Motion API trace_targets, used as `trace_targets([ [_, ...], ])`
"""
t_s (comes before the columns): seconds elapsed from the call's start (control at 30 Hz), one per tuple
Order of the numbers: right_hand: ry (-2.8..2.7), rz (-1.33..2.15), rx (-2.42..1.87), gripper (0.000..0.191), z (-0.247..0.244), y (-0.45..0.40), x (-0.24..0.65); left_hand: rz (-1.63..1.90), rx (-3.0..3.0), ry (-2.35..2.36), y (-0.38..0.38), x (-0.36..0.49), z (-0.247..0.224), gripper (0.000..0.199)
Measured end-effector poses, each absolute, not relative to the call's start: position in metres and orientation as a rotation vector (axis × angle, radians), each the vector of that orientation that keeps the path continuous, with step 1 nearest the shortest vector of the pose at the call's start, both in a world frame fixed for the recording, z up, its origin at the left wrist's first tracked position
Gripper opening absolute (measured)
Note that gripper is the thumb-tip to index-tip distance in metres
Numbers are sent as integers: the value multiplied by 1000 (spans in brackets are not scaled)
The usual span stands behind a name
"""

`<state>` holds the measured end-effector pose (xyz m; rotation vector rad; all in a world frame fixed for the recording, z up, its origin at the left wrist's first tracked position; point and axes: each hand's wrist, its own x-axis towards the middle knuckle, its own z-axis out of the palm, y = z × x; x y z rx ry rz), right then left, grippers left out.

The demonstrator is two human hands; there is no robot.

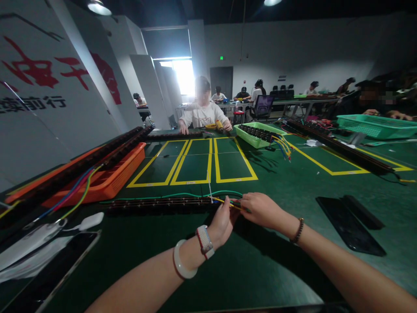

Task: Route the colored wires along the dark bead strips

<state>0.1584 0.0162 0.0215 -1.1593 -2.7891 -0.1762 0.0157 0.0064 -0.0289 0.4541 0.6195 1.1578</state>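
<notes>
A long dark strip [156,206] with thin wires along it lies crosswise on the green table. At its right end, coloured wires [233,203] in yellow, green and blue come out. My left hand [223,221] is closed round these wires, thumb up, close to a white cable tie [210,187] whose tail sticks up. My right hand [260,209] pinches the wires a little farther right, fingertips meeting the left hand's. Part of the bundle is hidden behind the fingers. A green wire [176,195] runs along the strip's far side.
An orange basket [127,176] with dark strips stands left; a green basket [257,141] holds more, wires hanging out. Yellow tape [192,182] marks the table. A black phone-like slab [350,226] lies right. A person [203,108] sits opposite, others farther back.
</notes>
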Motion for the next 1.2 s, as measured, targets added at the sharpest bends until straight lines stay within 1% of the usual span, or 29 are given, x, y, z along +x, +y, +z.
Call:
trace_targets([
  [0.13,-2609,5,-1187,12,27,20,165,1149,469,609,4,17,-23,30],
  [0.3,-2400,82,-1207,9,18,32,173,1165,509,582,4,19,-24,37],
  [0.43,-2333,177,-1219,7,8,41,175,1178,522,610,5,17,-29,32],
  [0.6,-2249,331,-1168,12,1,48,177,1198,573,617,3,17,-30,24],
  [0.93,-2347,353,-1238,17,-6,58,174,1184,582,650,3,16,-29,27],
  [1.2,-2498,219,-1278,17,-7,56,175,1159,566,676,3,15,-27,25],
])
